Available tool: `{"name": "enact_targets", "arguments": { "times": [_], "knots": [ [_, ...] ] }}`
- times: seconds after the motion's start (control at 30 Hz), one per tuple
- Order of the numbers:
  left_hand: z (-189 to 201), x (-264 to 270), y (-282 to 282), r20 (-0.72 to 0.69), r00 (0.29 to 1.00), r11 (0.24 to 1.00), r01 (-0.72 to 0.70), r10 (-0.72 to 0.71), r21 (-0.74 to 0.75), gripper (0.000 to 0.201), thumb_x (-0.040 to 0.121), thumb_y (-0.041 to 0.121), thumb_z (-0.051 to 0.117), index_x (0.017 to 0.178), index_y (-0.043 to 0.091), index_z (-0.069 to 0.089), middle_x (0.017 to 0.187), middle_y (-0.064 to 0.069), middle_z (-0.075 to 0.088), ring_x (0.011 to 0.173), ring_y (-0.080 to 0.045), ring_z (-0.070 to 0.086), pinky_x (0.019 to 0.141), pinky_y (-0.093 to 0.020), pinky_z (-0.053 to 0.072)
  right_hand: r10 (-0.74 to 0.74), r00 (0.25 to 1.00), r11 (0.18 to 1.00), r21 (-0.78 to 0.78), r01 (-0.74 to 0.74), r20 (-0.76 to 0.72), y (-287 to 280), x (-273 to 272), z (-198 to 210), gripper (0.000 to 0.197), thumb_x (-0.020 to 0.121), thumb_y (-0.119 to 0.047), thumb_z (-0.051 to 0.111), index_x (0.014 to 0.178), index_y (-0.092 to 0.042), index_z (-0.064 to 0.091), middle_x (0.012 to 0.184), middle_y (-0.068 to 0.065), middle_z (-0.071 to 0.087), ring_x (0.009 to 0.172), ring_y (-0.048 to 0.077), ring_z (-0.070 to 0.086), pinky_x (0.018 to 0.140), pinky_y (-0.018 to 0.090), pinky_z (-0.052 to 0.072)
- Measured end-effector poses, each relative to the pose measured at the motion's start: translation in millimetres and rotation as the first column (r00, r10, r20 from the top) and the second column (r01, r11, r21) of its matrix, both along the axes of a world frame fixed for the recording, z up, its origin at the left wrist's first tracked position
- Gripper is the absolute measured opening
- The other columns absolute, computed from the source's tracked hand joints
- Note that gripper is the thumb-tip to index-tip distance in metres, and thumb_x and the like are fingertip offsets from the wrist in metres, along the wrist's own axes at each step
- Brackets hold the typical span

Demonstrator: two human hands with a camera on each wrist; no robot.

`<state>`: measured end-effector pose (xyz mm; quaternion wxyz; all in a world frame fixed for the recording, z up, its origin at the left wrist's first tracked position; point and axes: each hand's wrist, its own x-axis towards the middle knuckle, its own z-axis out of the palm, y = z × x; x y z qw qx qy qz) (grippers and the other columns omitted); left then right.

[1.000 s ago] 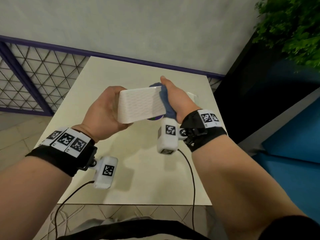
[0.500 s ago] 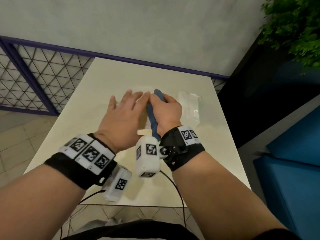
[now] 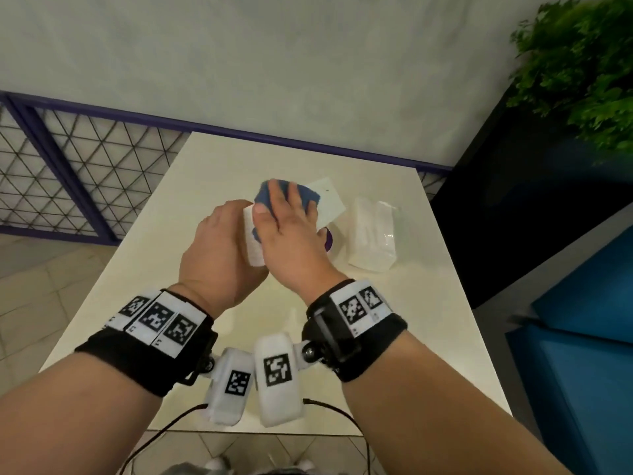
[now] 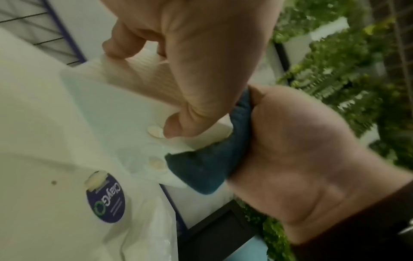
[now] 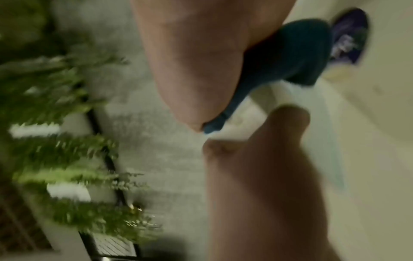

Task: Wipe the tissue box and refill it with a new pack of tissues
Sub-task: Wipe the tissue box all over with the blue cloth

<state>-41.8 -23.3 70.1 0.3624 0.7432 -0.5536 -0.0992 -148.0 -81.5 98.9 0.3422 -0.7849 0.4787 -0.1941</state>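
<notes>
The white tissue box [image 3: 329, 200] is held a little above the cream table [image 3: 205, 166], its long side running away to the right. My left hand [image 3: 233, 228] grips its near left end, fingers curled over the ribbed side [image 4: 134, 70] and thumb under it. My right hand [image 3: 291, 217] lies on top with fingers stretched out, pressing a blue cloth [image 3: 261, 197] onto the box. The cloth [image 4: 208, 169] bulges out between that palm and the box edge. The new tissue pack [image 3: 373, 234], in clear wrap, lies on the table to the right of the box.
A round purple sticker [image 4: 106, 199] lies on the table beneath the box. A purple mesh fence [image 3: 85, 166] stands at the left, a green plant [image 3: 582, 63] at the upper right, and a blue seat [image 3: 582, 337] at the right, past the table's edge.
A second ago the box stood on its side with the cloth gripped at its right end. Both hands then dropped; now the right hand lies flat on the cloth on top.
</notes>
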Motion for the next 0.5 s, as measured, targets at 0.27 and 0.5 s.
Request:
{"name": "enact_targets", "arguments": {
  "times": [0.27,0.5],
  "knots": [
    [-9.5,16.7,28.1,-0.078,0.994,0.996,0.067,-0.071,-0.055,0.075,0.057,0.015,0.083,0.118,0.032,0.042,0.113,0.013,0.052,0.104,-0.016,0.053,0.076,-0.034,0.045,-0.298,0.954,0.954,0.055,0.296,0.036,-97.4,-47.7,-31.7,0.054,0.099,-0.046,0.026,0.151,-0.030,0.024,0.161,-0.001,0.020,0.148,0.022,0.017,0.120,0.048,0.014],
    [-18.0,20.3,17.0,-0.059,0.997,0.999,0.042,-0.040,0.019,0.070,0.059,0.023,0.080,0.117,0.033,0.042,0.108,0.012,0.051,0.101,-0.020,0.055,0.077,-0.039,0.050,-0.081,0.996,0.996,0.040,0.082,-0.022,4.8,7.0,-17.4,0.054,0.101,-0.043,0.018,0.152,-0.027,0.012,0.162,0.002,0.006,0.148,0.031,-0.001,0.119,0.056,0.006]
  ]
}}
